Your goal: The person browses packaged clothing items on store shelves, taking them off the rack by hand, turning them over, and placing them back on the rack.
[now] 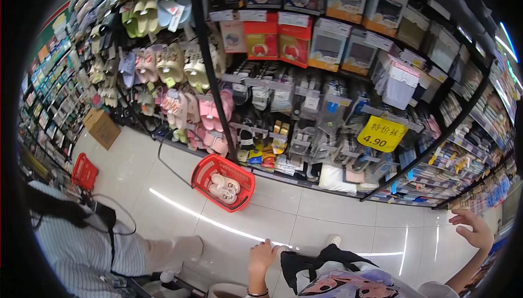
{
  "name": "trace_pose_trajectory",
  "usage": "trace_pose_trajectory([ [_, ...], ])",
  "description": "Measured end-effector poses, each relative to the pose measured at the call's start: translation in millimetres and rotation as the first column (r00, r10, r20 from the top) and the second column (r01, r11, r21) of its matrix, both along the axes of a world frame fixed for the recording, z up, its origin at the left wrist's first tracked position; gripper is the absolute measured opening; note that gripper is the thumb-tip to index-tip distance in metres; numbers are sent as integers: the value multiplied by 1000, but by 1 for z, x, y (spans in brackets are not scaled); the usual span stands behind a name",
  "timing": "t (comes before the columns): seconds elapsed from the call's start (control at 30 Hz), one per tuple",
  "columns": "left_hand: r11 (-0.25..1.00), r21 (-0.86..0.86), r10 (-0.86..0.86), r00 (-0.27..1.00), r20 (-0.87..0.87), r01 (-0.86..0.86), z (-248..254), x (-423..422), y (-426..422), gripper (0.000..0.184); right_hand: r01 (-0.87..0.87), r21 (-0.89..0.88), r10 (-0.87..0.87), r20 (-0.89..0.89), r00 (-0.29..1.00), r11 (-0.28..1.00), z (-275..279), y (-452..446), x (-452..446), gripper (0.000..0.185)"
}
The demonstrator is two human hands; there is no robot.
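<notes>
The left hand (261, 256) points forward, fingers close together, while the right hand (475, 231) (bent arm out wide) hangs open.

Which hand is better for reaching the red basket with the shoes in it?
Probably the left hand: in this view it looks much nearer the red basket and the pale shoes inside. The right hand is raised farther off, away to the right.

A basket (222, 166) before the shelf rack (211, 69).
Inside it lie shoes (224, 188); behind, slippers (144, 66) hang left, packaged socks (282, 100) right.
</notes>
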State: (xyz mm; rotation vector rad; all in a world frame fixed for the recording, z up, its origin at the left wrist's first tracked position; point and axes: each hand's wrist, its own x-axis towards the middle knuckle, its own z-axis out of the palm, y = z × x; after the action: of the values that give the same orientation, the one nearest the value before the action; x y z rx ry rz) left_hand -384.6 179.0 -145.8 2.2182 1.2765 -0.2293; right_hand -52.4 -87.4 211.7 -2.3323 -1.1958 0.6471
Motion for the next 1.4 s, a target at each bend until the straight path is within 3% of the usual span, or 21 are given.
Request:
trace_pose_trajectory([
  [0.2,998,15,-54,996,-74,55,-7,39,0,44,37,-82,-40,-32,999,996,-12,-39,9,43],
  [0.33,947,55,-315,949,-13,315,-1,86,-25,45,76,-94,-85,-99,991,993,-46,-77,29,40],
  [0.4,901,45,-432,902,9,432,2,107,-49,45,39,-145,-79,-278,957,989,-77,-92,46,38],
  [0.43,828,30,-561,827,41,560,4,117,-62,43,46,-146,-88,-294,952,988,-95,-100,57,38],
  [0.47,739,20,-673,736,75,673,5,126,-76,41,-56,-223,-22,-334,942,973,-118,-110,68,38],
  [0.5,739,15,-673,737,64,674,3,137,-91,41,-164,-290,46,-374,926,943,-143,-119,83,37],
  [0.57,609,-118,-788,615,29,785,-9,151,-127,40,-266,-361,28,-547,837,894,-211,-154,112,37],
  [0.67,552,-171,-829,560,-1,816,-31,175,-183,51,-383,-402,22,-666,746,831,-280,-191,141,38],
  [0.7,546,-286,-815,579,37,787,-29,188,-197,55,-435,-400,49,-689,724,806,-306,-205,147,37],
  [0.77,533,-288,-825,565,35,796,-49,206,-231,50,-515,-511,156,-589,793,688,-350,-229,156,37],
  [0.83,572,-269,-799,600,33,775,-69,221,-264,51,-627,-459,235,-657,717,630,-379,-248,164,28],
  [0.9,596,-276,-781,624,18,754,-71,241,-291,53,-684,-166,387,-719,577,711,-446,-299,190,24],
  [0.97,588,-441,-759,651,-11,678,-81,250,-316,56,-640,-194,379,-666,643,743,-413,-282,190,16],
  [1.0,592,-512,-734,679,-24,622,-74,251,-321,56,-682,-209,398,-680,616,701,-430,-292,208,16],
  [1.03,641,-512,-675,737,-22,572,-75,249,-328,51,-654,-202,406,-641,651,729,-460,-308,216,17],
  [1.1,867,-413,-309,951,-4,279,-74,240,-346,42,-651,-184,427,-621,657,736,-474,-315,231,19],
  [1.13,923,-361,-149,989,-8,136,-72,239,-350,38,-535,-304,248,-638,728,788,-453,-292,227,23],
  [1.17,924,-368,-121,992,-21,105,-71,237,-351,38,-407,-425,66,-622,780,809,-444,-276,224,26],
  [1.23,950,-292,61,985,-164,-107,-66,232,-359,37,-445,-409,121,-615,780,797,-468,-270,227,20],
  [1.3,941,-290,113,971,-211,-173,-55,224,-361,38,-359,-290,112,-619,778,887,-487,-261,219,19],
  [1.4,946,-241,156,957,-244,-215,-56,218,-364,36,-383,-270,123,-654,746,884,-500,-255,205,19],
])
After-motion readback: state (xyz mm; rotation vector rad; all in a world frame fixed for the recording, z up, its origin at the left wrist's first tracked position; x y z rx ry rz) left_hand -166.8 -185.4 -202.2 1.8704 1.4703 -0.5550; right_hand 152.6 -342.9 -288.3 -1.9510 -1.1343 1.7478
